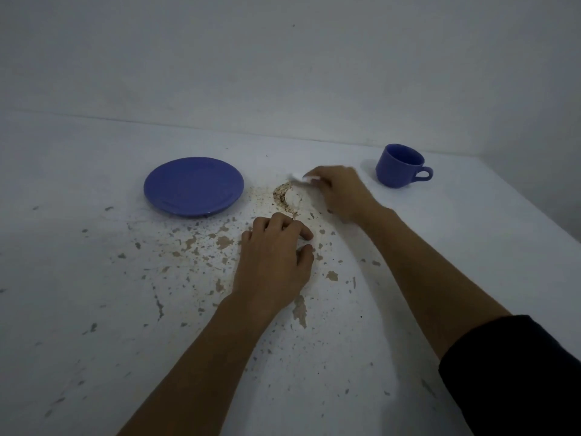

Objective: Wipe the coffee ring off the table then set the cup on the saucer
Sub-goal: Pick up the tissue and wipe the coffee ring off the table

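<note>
A brown coffee ring [283,198] marks the white table between the blue saucer [194,185] on the left and the blue cup [398,165] at the back right. Only a curved left part of the ring shows. My right hand [341,193] presses a small white tissue [302,178] onto the table at the ring's far edge. My left hand [276,259] rests flat on the table just in front of the ring, fingers curled, holding nothing. The cup stands upright, handle to the right, apart from both hands.
The white table [94,278] has chipped paint and brown flecks across its middle. A white wall rises behind its far edge. The table's right edge runs diagonally past the cup.
</note>
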Demonstrator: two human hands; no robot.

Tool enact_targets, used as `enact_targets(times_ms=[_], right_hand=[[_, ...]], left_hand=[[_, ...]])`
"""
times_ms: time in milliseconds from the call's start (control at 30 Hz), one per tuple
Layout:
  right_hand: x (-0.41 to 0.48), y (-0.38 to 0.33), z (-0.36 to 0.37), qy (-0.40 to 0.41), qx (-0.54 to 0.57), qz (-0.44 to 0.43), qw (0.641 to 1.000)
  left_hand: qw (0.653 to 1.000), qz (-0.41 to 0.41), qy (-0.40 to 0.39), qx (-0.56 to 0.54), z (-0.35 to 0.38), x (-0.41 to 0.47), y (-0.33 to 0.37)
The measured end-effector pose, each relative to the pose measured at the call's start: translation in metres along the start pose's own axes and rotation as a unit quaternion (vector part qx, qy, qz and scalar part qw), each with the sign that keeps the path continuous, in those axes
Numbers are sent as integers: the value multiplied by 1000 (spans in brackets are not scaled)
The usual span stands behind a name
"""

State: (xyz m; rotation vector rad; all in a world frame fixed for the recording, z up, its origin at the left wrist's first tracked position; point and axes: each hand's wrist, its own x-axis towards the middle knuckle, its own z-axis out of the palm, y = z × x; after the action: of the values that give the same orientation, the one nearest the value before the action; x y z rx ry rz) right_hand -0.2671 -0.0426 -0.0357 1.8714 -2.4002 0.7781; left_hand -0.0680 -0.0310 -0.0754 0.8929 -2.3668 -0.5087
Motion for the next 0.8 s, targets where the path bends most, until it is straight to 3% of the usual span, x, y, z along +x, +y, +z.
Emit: enact_targets(times_ms=[233,367,467,567,633,800], right_hand=[[-13,-5,-7,-84,-34,-68,994],[-12,2,-22,-32,169,64,983],[-8,9,-21,50,343,215,913],[2,16,-18,135,260,236,927],[5,11,-15,165,170,182,954],[6,-10,19,27,32,31,999]], left_hand=[[1000,-4,-8,5,0,1,1],[1000,0,-1,0,-1,0,0],[1000,3,0,-1,-2,0,0],[1000,4,0,4,-1,0,0],[1000,3,2,5,0,0,0],[1000,4,11,10,2,1,-1]])
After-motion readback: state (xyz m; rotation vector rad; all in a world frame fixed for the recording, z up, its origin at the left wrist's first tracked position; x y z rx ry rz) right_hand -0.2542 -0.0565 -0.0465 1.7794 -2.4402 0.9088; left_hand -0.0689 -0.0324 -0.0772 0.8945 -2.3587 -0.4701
